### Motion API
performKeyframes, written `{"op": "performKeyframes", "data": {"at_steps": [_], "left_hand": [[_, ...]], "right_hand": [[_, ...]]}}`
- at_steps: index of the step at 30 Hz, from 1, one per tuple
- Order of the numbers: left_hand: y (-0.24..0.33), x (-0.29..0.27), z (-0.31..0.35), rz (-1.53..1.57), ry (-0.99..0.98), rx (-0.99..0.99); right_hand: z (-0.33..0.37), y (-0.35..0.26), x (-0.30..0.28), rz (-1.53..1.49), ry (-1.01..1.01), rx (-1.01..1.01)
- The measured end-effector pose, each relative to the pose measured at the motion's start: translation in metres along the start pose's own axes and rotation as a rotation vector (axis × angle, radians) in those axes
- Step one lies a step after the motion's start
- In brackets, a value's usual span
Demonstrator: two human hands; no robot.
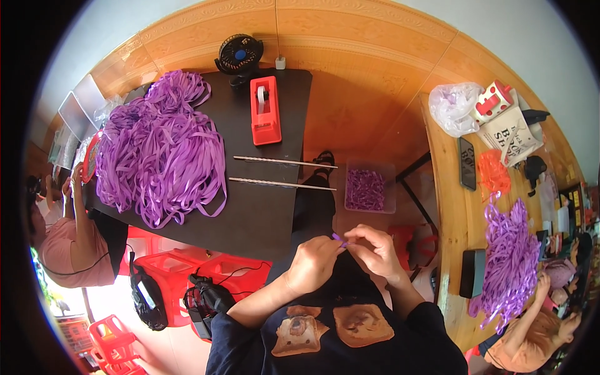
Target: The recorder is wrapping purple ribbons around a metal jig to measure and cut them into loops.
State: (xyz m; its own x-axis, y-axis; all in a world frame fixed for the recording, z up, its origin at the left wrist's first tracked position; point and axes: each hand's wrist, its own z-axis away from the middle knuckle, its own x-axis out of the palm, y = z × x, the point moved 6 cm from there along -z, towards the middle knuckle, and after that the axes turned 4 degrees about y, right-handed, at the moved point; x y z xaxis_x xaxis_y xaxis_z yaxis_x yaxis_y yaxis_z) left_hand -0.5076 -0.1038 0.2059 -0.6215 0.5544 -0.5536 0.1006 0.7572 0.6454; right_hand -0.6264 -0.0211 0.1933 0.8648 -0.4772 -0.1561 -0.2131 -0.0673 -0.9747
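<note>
The tiny flat ribbon (338, 237) seems purple; the plastic tape holder (267, 119) is red; the round white cup (492, 104) has red dots.

Small workshop | purple ribbon heap (165, 153) | tape dispenser (266, 122) | co-worker (78, 250)

The cream tote bag (498, 133), between two and three o'clock, is printed with dark lettering; marks on the black smartphone (467, 165) cannot be read reliably.

Nearer the wearer than the red tape dispenser (267, 128), the left hand (312, 261) and right hand (376, 250) pinch a small purple strip (338, 237). Left of the dispenser, a ribbon heap (162, 156) lies on the dark worktop (250, 219); behind the dispenser stands a black fan (240, 55).
</note>
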Motion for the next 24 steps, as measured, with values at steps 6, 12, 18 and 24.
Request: {"op": "performKeyframes", "data": {"at_steps": [6,12,18,24], "left_hand": [[-0.042,0.030,0.026,0.914,-0.161,-0.861],[-0.043,0.040,0.038,1.146,-0.290,-1.005],[-0.033,0.042,0.020,1.148,-0.251,-0.844],[-0.029,0.029,0.003,1.258,-0.219,-0.842]], "right_hand": [[0.002,-0.010,-0.012,0.522,0.066,-0.409],[0.000,-0.022,-0.016,0.728,0.200,-0.585],[-0.002,-0.032,-0.006,0.769,0.138,-0.633],[-0.005,0.003,-0.017,0.580,0.235,-0.476]]}}
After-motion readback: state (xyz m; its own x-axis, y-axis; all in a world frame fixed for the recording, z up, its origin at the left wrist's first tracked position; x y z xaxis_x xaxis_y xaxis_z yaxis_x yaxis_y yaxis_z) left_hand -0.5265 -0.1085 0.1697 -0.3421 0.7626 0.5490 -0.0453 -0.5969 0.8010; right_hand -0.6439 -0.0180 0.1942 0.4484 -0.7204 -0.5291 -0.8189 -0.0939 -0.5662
